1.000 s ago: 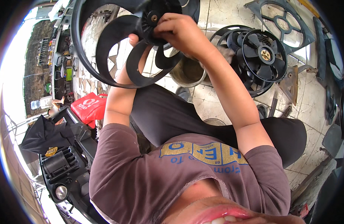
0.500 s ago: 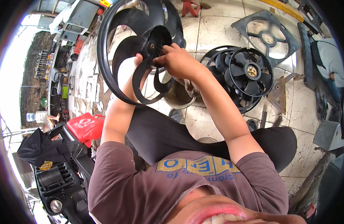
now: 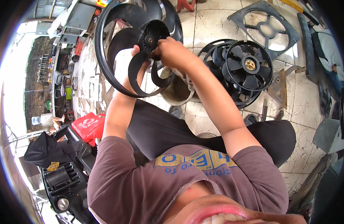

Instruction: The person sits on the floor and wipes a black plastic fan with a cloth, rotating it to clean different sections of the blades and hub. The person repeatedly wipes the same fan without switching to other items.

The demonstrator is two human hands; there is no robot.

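I hold a large black ringed fan blade [image 3: 116,41] up in front of me. My left hand [image 3: 136,54] grips one of its blades from behind, fingers curled around the edge. My right hand [image 3: 172,52] is closed at the round black hub [image 3: 155,35] in the fan's middle; what the fingers pinch there is hidden. Below my forearms lie my dark trousers and brown shirt.
On the tiled floor sit a black fan assembly with motor [image 3: 241,71], a grey fan shroud [image 3: 265,24], a metal bucket [image 3: 177,93] and a red bag [image 3: 89,125]. A black machine part [image 3: 63,179] lies at lower left. Another person [image 3: 330,56] sits at the far right.
The fan blade and both hands have shifted right and slightly lower in view; the grip of both hands on it looks the same.
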